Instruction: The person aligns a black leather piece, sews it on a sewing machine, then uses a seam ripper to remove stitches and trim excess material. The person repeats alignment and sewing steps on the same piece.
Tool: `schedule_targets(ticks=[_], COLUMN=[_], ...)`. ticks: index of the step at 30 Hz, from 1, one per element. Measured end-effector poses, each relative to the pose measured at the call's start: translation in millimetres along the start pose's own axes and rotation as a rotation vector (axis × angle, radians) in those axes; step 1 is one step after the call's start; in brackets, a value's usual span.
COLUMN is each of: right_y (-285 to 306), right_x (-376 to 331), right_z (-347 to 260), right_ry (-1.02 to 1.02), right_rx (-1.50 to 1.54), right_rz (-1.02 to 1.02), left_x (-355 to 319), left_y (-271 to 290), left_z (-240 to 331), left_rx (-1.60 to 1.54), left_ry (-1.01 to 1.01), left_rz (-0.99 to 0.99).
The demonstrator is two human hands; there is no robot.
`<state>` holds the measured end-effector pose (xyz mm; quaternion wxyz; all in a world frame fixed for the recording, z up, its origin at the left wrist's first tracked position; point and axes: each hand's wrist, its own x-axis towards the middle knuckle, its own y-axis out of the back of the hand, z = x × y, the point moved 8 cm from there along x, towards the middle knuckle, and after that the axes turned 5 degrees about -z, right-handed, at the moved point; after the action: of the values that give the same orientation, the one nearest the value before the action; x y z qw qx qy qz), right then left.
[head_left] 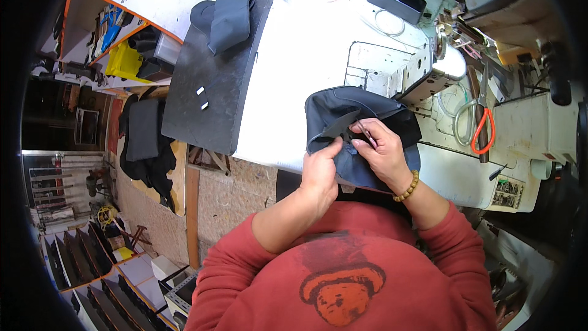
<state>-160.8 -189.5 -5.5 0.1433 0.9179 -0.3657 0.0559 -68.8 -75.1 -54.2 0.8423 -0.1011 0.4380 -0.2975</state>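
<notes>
Dark fabric piece (361, 141) is held at the white counter's (294, 67) near edge – pinched by the left hand (321, 171), while a thin tool is gripped in the right hand (383, 150). Risk – a slip of the tip could nick fabric or thumb.

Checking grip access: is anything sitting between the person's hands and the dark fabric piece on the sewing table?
Nothing visible. The left hand and the right hand both already grip the dark fabric piece directly; the right hand also holds a thin tool against it.
</notes>
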Motion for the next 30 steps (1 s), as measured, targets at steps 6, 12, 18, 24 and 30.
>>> schedule_targets(ticks=[6, 12, 18, 24, 30], right_y=[-3.8, -7.5, -39.6, -68.0, -71.7], right_x=[6.2, 34.7, 55.3, 91.2, 107.3], right_z=[-47.2, -75.9, -75.1, -67.7, -27.1], right_ry=[0.155, 0.13, -0.013, 0.028, -0.262], right_rx=[-0.479, -0.458, -0.222, -0.364, -0.041], right_rz=[0.066, 0.102, -0.087, -0.185, -0.144], left_x=[-11.9, -41.6, -31.0, -6.3, 12.2], left_y=[2.1, 6.8, 19.4, 27.4, 28.3], left_z=[28.6, 73.8, 107.1, 122.6, 145.0], left_rx=[0.108, 0.14, 0.087, 0.115, 0.334], left_ry=[-0.112, -0.267, -0.364, -0.327, -0.304], left_rz=[-0.06, -0.145, -0.19, -0.207, -0.292])
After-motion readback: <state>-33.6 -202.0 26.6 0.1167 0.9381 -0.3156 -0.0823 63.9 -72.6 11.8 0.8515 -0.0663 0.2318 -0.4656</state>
